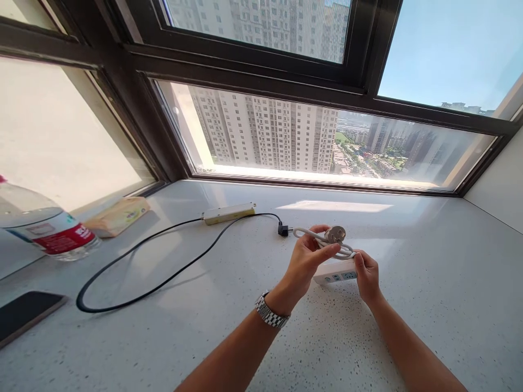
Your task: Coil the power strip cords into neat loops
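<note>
Both my hands hold a white power strip (333,274) just above a speckled, glossy surface (408,310).
My left hand (306,262) fingers pinch its smooth looped cord (304,234) and round plug (336,234); my right hand (366,275) fingers clamp the boxy plastic strip's end — a thin black cable (77,300) curls nearby.

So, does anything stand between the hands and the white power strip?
Nothing visible. The left hand grips its coiled white cable, and the right hand holds the white power strip. The black plug lies just beyond, apart.
</note>
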The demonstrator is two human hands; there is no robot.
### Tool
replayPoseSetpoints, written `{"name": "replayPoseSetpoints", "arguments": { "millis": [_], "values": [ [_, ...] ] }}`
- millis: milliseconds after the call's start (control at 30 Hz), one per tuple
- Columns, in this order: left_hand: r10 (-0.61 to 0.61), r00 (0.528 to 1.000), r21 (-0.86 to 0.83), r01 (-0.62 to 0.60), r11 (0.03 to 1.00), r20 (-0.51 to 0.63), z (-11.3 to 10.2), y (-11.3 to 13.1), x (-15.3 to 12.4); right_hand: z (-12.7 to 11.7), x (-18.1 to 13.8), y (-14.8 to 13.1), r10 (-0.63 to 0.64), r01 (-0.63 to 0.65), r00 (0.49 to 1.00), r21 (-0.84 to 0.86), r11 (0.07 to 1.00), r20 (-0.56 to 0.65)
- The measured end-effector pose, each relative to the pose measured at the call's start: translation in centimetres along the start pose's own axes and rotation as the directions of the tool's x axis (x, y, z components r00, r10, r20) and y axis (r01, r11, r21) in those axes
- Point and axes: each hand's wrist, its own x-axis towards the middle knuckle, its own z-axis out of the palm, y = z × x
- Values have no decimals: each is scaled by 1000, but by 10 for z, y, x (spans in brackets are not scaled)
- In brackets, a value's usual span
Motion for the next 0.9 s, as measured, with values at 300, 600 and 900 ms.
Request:
{"name": "replayPoseSetpoints", "arguments": {
  "millis": [300, 600, 900],
  "values": [
    [40, 999, 182, -45, 982, 29, -4, 4, 0, 0, 1, 1, 21, -22, 998, 14, 1000, 57],
    [101, 992, 369, -124, 921, 81, -9, -2, 6, 0, -1, -1, 1, -5, 996, 48, 999, 84],
    [65, 993, 732, -115, 671, 96, -17, 5, 10, -4, -4, -6, -13, 11, 995, 18, 1000, 101]
  ]
}}
